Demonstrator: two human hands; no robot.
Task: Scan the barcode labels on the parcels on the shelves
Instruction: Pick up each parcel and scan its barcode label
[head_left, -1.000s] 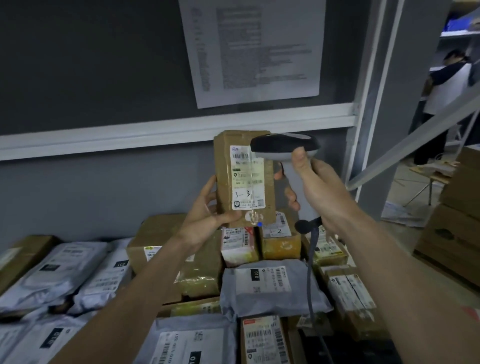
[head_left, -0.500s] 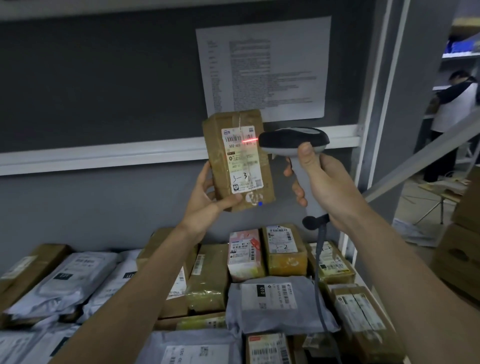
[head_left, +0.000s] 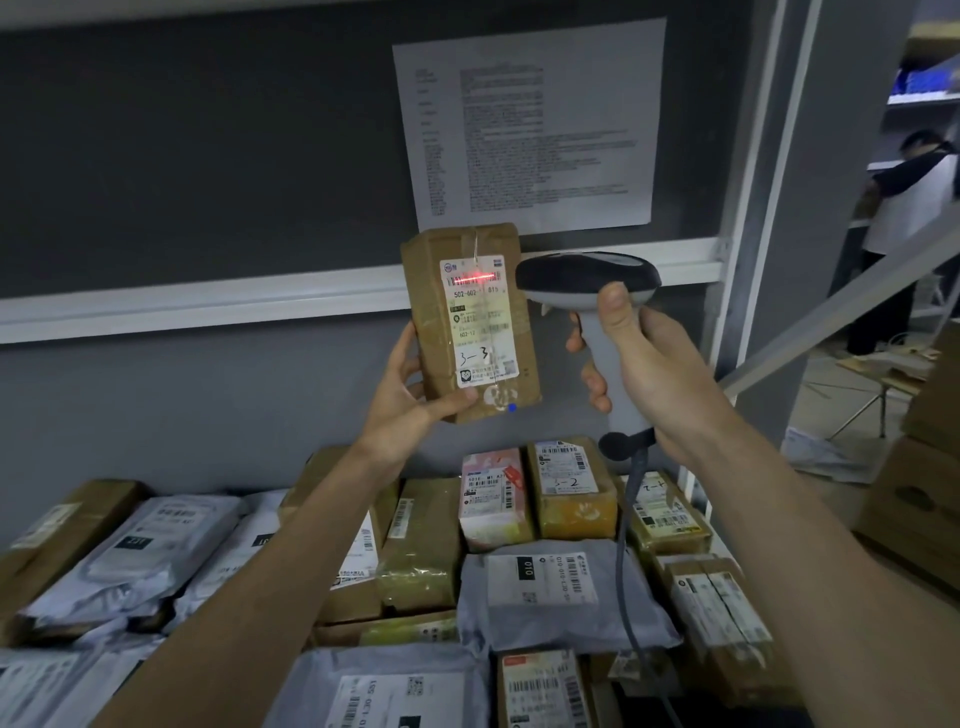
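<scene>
Brown parcel (head_left: 470, 322) upright, gripped at lower edge by left hand (head_left: 410, 395); right hand (head_left: 649, 364) wrapped round scanner (head_left: 587, 280) handle just beside it; red line on label (head_left: 478, 325) barcode; above shelved parcels (head_left: 561, 597)

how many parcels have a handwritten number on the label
3 that I can read: the brown box held up in the left hand, marked 3-3; the yellowish box on the pile, marked 3-2; the box right of the scanner cable. Other labels are blurred or hidden.
</scene>
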